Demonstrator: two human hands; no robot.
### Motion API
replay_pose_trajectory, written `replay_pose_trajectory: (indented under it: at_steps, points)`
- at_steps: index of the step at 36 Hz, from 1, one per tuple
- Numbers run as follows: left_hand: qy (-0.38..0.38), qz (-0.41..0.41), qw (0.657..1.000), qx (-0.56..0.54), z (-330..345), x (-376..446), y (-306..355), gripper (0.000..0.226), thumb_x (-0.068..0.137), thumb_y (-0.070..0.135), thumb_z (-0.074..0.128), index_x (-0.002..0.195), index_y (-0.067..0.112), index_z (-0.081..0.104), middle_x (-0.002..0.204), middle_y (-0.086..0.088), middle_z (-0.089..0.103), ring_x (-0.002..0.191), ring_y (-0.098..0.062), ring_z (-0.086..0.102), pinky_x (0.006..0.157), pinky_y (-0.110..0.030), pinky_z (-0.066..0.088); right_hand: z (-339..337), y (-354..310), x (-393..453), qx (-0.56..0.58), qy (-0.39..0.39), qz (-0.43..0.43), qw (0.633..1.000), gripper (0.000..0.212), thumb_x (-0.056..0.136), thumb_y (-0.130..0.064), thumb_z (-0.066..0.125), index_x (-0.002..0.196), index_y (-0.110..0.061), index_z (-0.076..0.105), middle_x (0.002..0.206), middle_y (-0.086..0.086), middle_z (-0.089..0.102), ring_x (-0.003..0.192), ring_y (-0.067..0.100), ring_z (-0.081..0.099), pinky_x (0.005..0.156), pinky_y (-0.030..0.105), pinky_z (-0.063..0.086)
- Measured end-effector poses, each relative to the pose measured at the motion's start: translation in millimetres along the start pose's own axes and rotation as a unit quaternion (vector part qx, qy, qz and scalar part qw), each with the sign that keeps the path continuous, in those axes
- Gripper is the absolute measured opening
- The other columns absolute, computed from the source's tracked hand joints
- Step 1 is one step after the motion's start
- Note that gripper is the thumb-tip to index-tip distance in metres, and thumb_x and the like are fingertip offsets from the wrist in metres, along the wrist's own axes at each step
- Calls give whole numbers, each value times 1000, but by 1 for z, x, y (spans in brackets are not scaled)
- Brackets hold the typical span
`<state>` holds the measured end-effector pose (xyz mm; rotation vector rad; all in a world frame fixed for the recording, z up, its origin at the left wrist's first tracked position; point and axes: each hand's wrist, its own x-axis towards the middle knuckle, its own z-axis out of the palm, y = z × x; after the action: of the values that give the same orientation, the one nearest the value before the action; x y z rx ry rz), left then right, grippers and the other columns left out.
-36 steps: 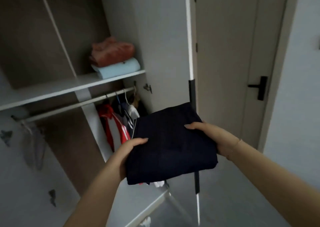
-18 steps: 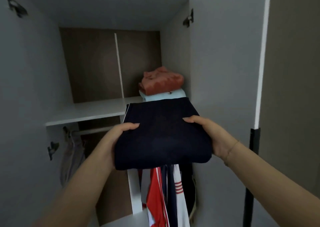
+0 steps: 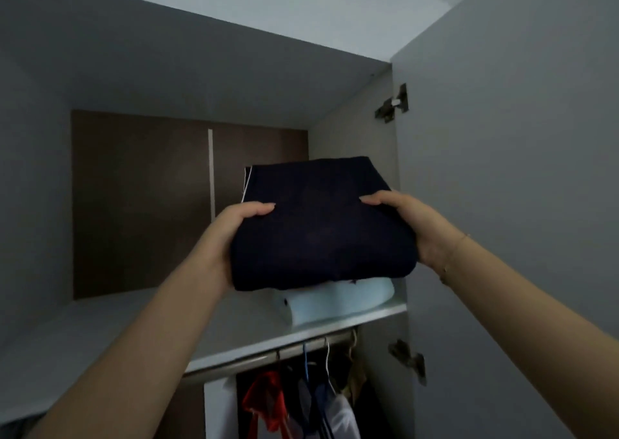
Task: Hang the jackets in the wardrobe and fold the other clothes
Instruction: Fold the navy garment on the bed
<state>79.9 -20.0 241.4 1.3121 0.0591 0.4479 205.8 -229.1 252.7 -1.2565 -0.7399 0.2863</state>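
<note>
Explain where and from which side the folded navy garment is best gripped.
Grip the folded navy garment at its two side edges, one hand from each side, thumbs on top, as the left hand and right hand do: it is a broad, soft stack and would sag otherwise.

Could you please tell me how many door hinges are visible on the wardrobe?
2: upper hinge high on the right door's inner edge, lower hinge below the shelf. Others may be out of view.

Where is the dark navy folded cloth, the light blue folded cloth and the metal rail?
dark navy folded cloth (image 3: 321, 234), head view, top face.
light blue folded cloth (image 3: 338, 301), head view, front fold.
metal rail (image 3: 268, 358), head view, middle.
</note>
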Motion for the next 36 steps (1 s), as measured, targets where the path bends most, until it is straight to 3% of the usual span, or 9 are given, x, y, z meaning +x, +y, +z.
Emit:
replay_pose_trajectory:
  at_steps: [8, 11, 14, 16, 19, 23, 30, 34, 36]
  points:
    - [27, 50, 998, 11, 6, 107, 28, 12, 86, 20, 63, 95, 13, 64, 64, -4, 72, 50, -21, 69, 43, -29, 53, -14, -28, 133, -105, 42, -91, 989, 42, 86, -13, 66, 128, -14, 58, 118, 12, 67, 102, 29, 66, 73, 34, 54]
    - [28, 61, 998, -12, 9, 139, 33, 8, 88, 18, 60, 92, 12, 63, 60, -4, 71, 48, -20, 68, 42, -30, 52, -20, -35, 177, -118, 47, -98, 987, 43, 84, -11, 68, 126, -15, 60, 116, 10, 67, 100, 27, 67, 68, 30, 54]
    - [31, 50, 998, -36, 9, 169, 31, 12, 88, 17, 59, 97, 11, 64, 66, -7, 73, 53, -22, 69, 43, -28, 52, -27, -39, 218, -164, 34, -97, 981, 41, 83, -12, 72, 122, -15, 62, 114, 7, 68, 93, 22, 67, 63, 26, 54]
    - [39, 24, 998, -37, 8, 190, 23, 18, 88, 16, 58, 103, 10, 66, 80, -10, 72, 65, -25, 69, 47, -26, 53, -34, -36, 243, -223, 30, -80, 971, 47, 83, -14, 73, 127, -12, 57, 118, 5, 64, 97, 22, 64, 73, 29, 54]
    - [65, -40, 997, -10, 8, 210, -6, 11, 90, 14, 56, 92, 6, 64, 83, -12, 66, 70, -25, 62, 57, -28, 50, -44, -7, 270, -383, 22, -30, 923, 59, 88, -18, 68, 141, -6, 43, 140, 12, 49, 124, 28, 50, 104, 34, 41]
    - [76, -58, 995, 19, 3, 222, -50, 15, 92, 8, 56, 78, 7, 61, 53, -5, 66, 53, -17, 62, 42, -19, 50, -49, 38, 277, -617, -3, 35, 786, 56, 96, -33, 56, 142, -5, 42, 147, 11, 44, 133, 26, 43, 110, 30, 33]
    - [3, -74, 997, -11, -2, 219, -30, 31, 95, 2, 44, 71, 3, 64, 55, -10, 66, 43, -18, 64, 43, -25, 53, -23, 20, 269, -606, -39, -160, 778, 52, 96, -44, 50, 143, -23, 43, 154, 1, 33, 141, 16, 30, 102, 14, 18]
    - [-10, -74, 997, 0, 3, 215, -40, 25, 96, 3, 46, 77, 3, 63, 54, -10, 66, 42, -17, 64, 40, -23, 52, -10, 36, 269, -681, -124, -61, 719, 54, 102, -42, 35, 151, -21, 26, 161, 5, 12, 148, 19, 7, 118, 29, 1]
    - [13, -53, 998, -18, 1, 217, -51, 23, 96, 2, 47, 80, 4, 63, 54, -7, 67, 43, -14, 64, 40, -21, 52, -11, 54, 269, -691, -141, -23, 709, 50, 106, -25, 29, 153, -13, 17, 161, 10, 4, 149, 25, -2, 120, 37, -4]
